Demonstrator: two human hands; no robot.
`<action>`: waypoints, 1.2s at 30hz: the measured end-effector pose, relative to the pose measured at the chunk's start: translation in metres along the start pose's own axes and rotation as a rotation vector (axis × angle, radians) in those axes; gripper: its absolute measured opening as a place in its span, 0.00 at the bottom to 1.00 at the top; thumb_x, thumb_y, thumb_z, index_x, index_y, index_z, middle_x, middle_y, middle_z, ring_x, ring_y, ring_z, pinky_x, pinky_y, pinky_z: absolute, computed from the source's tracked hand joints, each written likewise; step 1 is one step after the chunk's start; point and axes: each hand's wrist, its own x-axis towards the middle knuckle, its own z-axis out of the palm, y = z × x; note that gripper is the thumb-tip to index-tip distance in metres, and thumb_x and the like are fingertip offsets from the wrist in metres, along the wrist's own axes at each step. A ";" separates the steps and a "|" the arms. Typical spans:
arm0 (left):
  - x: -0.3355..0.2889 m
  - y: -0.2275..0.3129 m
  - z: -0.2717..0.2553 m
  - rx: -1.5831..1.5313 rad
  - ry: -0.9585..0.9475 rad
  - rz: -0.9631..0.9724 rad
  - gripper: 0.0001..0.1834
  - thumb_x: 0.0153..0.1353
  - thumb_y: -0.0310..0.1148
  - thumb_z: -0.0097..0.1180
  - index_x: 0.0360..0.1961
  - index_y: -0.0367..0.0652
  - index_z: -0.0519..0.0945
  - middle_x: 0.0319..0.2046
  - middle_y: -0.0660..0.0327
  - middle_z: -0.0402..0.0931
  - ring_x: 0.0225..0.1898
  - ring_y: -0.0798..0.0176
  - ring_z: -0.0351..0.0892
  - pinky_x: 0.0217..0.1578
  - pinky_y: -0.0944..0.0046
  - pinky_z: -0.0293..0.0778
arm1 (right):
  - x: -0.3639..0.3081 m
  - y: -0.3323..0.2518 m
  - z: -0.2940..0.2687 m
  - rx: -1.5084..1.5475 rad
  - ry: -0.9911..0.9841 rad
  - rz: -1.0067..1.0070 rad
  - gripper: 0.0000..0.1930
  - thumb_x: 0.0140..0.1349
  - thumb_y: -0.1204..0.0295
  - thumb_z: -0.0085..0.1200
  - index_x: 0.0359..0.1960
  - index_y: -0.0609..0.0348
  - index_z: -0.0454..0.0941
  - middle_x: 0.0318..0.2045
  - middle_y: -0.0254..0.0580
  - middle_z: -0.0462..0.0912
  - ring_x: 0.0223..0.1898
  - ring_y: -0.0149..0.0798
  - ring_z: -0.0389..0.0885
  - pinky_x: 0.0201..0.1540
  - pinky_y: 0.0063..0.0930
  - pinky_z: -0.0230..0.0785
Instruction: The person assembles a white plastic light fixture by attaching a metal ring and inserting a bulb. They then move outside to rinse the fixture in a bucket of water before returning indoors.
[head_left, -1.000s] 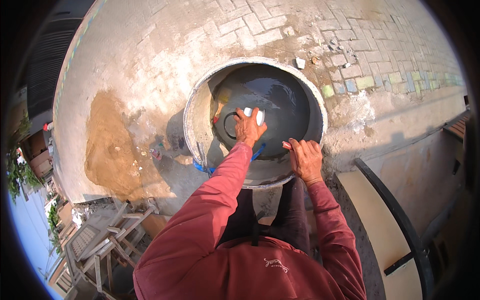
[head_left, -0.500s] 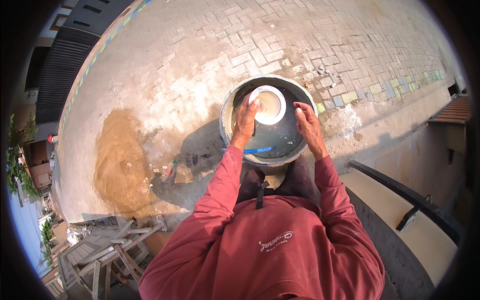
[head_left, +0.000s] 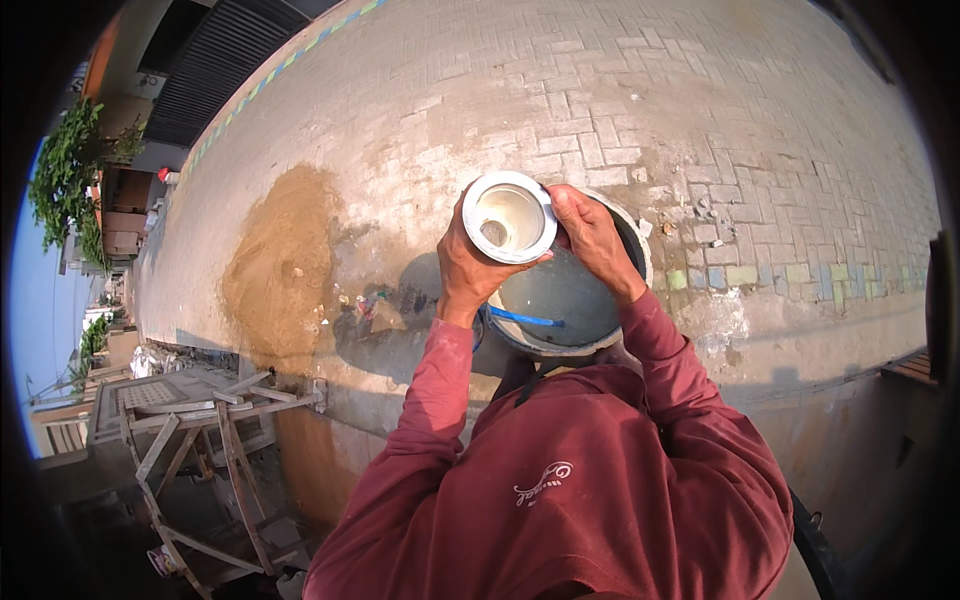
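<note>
Sitting on the ground at the left is a pile of brown sand (head_left: 278, 262). Next comes my left hand (head_left: 470, 262), wrapped around a white cup (head_left: 522, 213) with a wide round rim. I see down into the cup, which is up above a big round tub (head_left: 638, 250) of gray water (head_left: 565, 290). Below, a blue tube (head_left: 528, 318) dips in. My right hand (head_left: 598, 240) is by the cup's right side, fingers bent, but I can't quite tell if it's gripping.

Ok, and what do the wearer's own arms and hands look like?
The left hand and right hand are bare, without gloves. Both arms have long, creased, dull red sleeves reaching about to the wrists, matching the top.
</note>
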 end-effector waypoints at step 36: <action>0.034 0.038 -0.066 0.242 0.281 0.280 0.56 0.37 0.46 0.85 0.68 0.41 0.70 0.54 0.50 0.81 0.55 0.44 0.84 0.54 0.48 0.81 | 0.041 -0.102 0.036 0.271 -0.203 0.022 0.09 0.71 0.65 0.63 0.42 0.55 0.77 0.38 0.29 0.82 0.29 0.20 0.72 0.32 0.17 0.64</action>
